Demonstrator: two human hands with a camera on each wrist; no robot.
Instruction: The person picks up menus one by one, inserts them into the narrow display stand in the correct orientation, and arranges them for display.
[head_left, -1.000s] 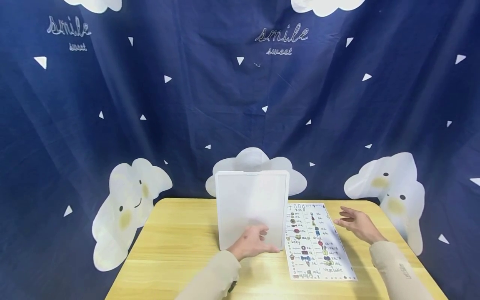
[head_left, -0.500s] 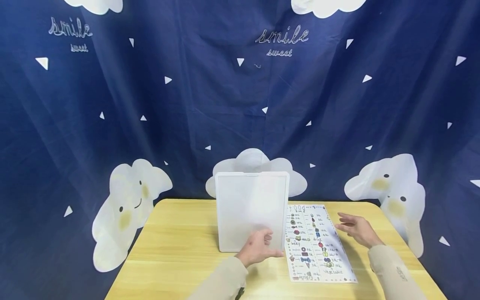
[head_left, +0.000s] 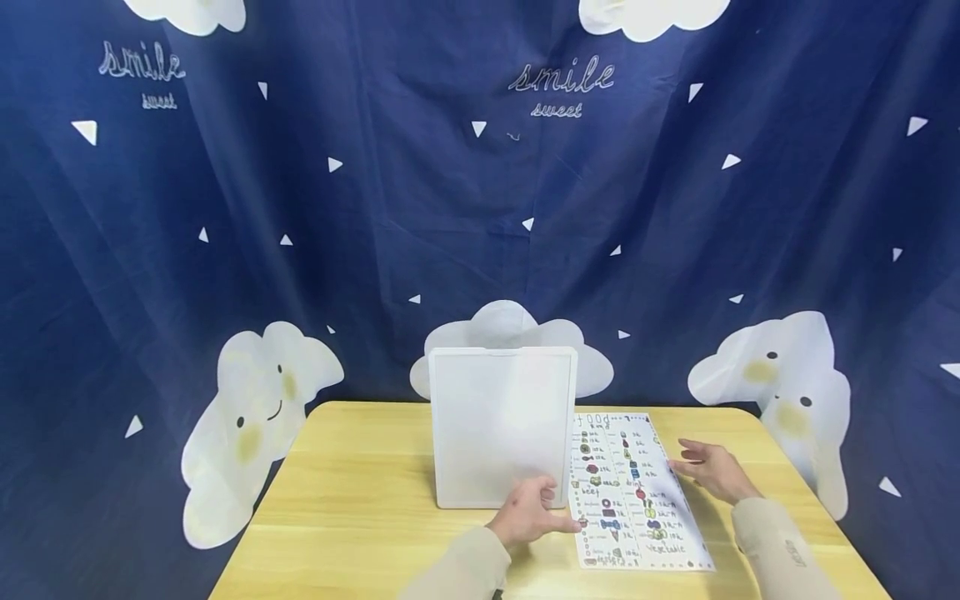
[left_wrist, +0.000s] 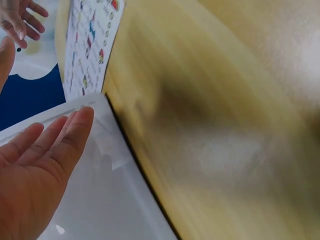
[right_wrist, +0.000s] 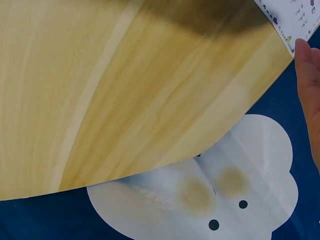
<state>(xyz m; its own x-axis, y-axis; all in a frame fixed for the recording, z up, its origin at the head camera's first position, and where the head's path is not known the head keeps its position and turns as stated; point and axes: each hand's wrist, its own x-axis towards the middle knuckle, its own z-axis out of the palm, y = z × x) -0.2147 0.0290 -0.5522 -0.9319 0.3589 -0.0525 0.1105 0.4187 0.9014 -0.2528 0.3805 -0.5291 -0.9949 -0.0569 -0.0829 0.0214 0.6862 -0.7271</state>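
Observation:
A white framed board [head_left: 495, 425] stands upright on the table, and its smooth face also shows in the left wrist view. Beside its right edge lies a white sheet of paper [head_left: 686, 533] with handwritten words such as "food", "drink" and "vegetable" and small coloured drawings. My left hand [head_left: 528, 512] is in front of the board's lower right corner, thumb stretched toward the sheet's left edge. Its fingers [left_wrist: 75, 137] look loosely extended in the left wrist view, with nothing in them. At the sheet's right edge hovers my right hand [head_left: 716, 472], fingers relaxed and holding nothing.
The light wooden table [head_left: 352, 500] has rounded far corners. Behind it hangs a dark blue curtain [head_left: 420, 208] printed with white clouds, triangles and the word "smile".
My left hand has shifted right and toward me, from in front of the board to the sheet's left edge. My right hand has come slightly nearer. Board and sheet stay in place.

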